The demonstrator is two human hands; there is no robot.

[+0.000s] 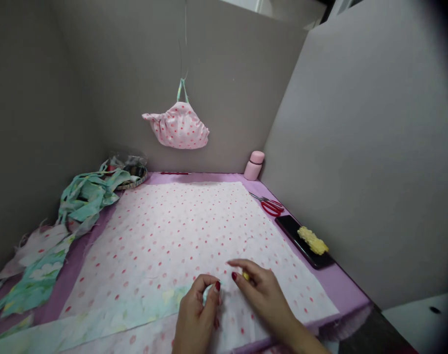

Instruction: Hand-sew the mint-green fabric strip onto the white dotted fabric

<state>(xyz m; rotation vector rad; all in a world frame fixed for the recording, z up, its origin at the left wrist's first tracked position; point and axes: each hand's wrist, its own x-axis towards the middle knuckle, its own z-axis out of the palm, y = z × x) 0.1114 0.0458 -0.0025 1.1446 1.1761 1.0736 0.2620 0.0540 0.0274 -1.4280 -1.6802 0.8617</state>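
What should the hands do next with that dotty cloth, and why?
Probably press the pinched spot flat. The left hand pinches a small fold of the pink dotted cloth near its front edge, and the right hand, with something small and yellow in its fingers, rests right beside it.

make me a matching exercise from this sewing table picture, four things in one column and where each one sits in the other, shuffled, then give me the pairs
Things:
1. red scissors
2. pink bottle
3. dotted pink pouch
4. yellow hair claw

Places:
A. hanging by a strap in front of the back wall
B. lying on the black phone
C. standing in the far right corner of the table
D. lying on the purple table cover, just past the phone

Pairs: 1-D, 2-C, 3-A, 4-B
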